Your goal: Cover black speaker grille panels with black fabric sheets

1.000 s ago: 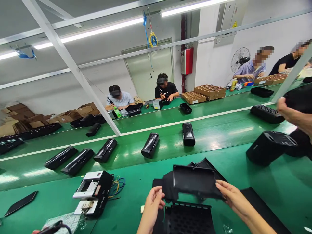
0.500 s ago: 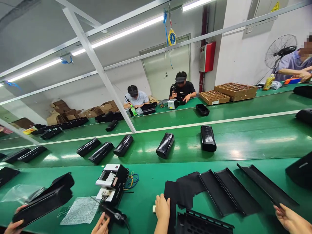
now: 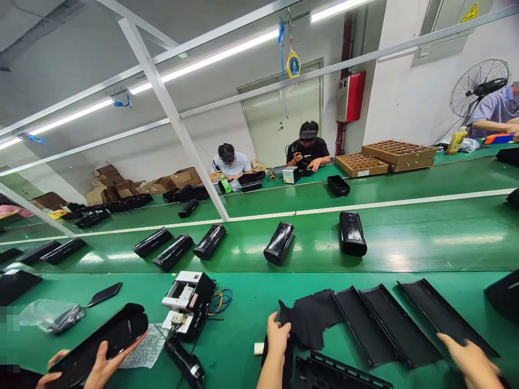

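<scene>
My left hand [image 3: 278,338] is pinched on the near edge of a floppy black sheet [image 3: 310,319] that lies on the green bench. My right hand [image 3: 470,357] lies with fingers stretched out over the near end of a long black panel [image 3: 441,316] at the right. Two more long black panels [image 3: 373,324] lie side by side between my hands. A black perforated plate [image 3: 336,375] sits at the bottom edge, just below the sheet.
At the lower left a co-worker's hands hold a long black casing [image 3: 105,340]. A white and black device with coloured wires [image 3: 188,301] and a black power screwdriver [image 3: 184,363] lie left of my hand. Black speaker bodies [image 3: 279,243] ride the green conveyor beyond. Other people sit across it.
The black panel I held up in both hands now lies on the bench among the others. My left hand has closed on the sheet's edge. The co-worker's casing came nearer.
</scene>
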`<action>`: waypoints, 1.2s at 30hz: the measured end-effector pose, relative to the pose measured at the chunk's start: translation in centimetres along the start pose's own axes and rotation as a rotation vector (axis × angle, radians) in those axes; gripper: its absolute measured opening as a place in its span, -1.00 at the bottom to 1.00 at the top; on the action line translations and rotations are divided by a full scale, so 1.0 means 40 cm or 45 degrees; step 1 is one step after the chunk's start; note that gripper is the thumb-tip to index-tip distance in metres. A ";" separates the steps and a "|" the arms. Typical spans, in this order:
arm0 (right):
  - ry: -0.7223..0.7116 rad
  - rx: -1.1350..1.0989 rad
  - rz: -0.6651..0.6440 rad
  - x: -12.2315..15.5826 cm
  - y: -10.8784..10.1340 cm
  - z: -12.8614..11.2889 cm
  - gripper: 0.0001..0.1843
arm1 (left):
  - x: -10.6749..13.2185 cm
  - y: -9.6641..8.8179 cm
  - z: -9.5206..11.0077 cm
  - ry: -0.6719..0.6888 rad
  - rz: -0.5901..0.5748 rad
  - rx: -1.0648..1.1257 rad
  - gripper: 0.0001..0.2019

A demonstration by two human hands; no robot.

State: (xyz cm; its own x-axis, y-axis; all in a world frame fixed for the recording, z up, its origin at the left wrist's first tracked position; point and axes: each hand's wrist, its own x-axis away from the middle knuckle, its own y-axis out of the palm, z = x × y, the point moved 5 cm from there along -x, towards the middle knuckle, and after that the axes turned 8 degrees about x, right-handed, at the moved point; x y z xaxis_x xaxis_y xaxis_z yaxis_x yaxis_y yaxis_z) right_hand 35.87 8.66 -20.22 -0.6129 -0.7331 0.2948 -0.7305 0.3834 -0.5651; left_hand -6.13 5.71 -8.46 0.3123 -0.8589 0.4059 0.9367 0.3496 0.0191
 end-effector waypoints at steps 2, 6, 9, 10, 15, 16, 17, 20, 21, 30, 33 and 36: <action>-0.062 -0.042 -0.093 0.060 0.058 -0.044 -0.46 | -0.016 0.053 -0.031 -0.046 -0.065 0.073 -0.75; -0.668 -0.182 -0.621 0.285 0.202 -0.226 -0.73 | -0.012 0.128 -0.066 -0.133 -0.200 0.214 -0.75; -0.960 -0.099 -0.685 0.416 0.240 -0.330 -0.82 | 0.017 0.174 -0.063 -0.165 -0.346 0.337 -0.71; -1.010 -0.062 -0.665 0.438 0.241 -0.350 -0.84 | 0.028 0.184 -0.058 -0.170 -0.376 0.373 -0.70; -1.161 0.073 -0.658 0.468 0.218 -0.380 -0.87 | 0.062 0.187 -0.042 -0.176 -0.341 0.405 -0.67; -1.182 0.090 -0.670 0.471 0.212 -0.382 -0.84 | 0.065 0.185 -0.042 -0.169 -0.342 0.387 -0.66; -1.199 0.101 -0.683 0.474 0.207 -0.384 -0.81 | 0.067 0.184 -0.042 -0.160 -0.346 0.366 -0.66; -1.224 0.090 -0.734 0.487 0.196 -0.390 -0.74 | 0.073 0.180 -0.043 -0.138 -0.372 0.346 -0.67; -1.220 0.076 -0.754 0.490 0.195 -0.391 -0.72 | 0.075 0.179 -0.043 -0.142 -0.390 0.350 -0.68; -1.042 -0.070 -0.782 0.482 0.192 -0.371 -0.65 | 0.069 0.185 -0.035 -0.136 -0.596 0.250 -0.68; -0.990 -0.151 -0.799 0.485 0.188 -0.374 -0.65 | 0.074 0.188 -0.028 -0.148 -0.653 0.282 -0.69; -0.900 -0.270 -0.753 0.474 0.181 -0.373 -0.64 | 0.079 0.187 -0.020 -0.189 -0.675 0.368 -0.71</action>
State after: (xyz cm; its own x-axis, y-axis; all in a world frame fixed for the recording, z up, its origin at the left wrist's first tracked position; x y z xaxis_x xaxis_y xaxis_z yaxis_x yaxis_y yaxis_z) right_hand 14.48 5.91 -7.24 0.1481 -0.9852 -0.0861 -0.9466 -0.1160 -0.3009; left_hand 1.97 5.30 -7.75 -0.2284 -0.8895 0.3958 0.8713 -0.0053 0.4908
